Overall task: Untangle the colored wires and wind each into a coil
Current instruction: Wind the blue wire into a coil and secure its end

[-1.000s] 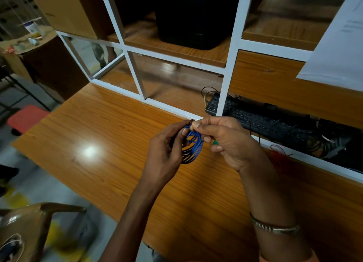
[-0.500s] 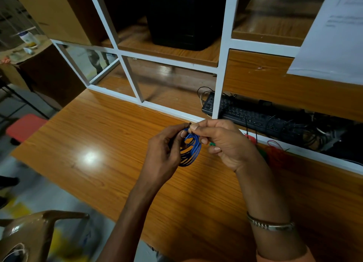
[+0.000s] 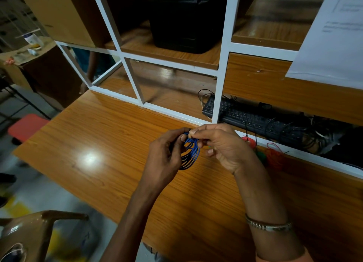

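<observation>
Blue wire coil hangs between both hands, above the wood-grain table, roughly mid-frame. Left hand grips the coil's left side w/ fingers curled round the loops; thumb and forefinger tip come up to the top of the coil. Right hand pinches the top of the coil btwn thumb and forefinger, other fingers curled under, just beside the loops. The two hands' fingertips meet or nearly meet at the top of the coil; can't tell which. Coil is several loops, upright, bottom hanging free and not touching the table as far as visible.

Red wire and more orange-red wire lie on the table to the right of the right hand, near the white frame. A bit of green wire shows between them, partly hidden by the right wrist. Metal bangle on the right wrist.

Behind the frame: black keyboard w/ dark cables at its right end. Black box on the shelf above. White paper sheet top right, text too blurred to read. Cardboard box top left. Brown chair bottom left, red stool at left edge.
</observation>
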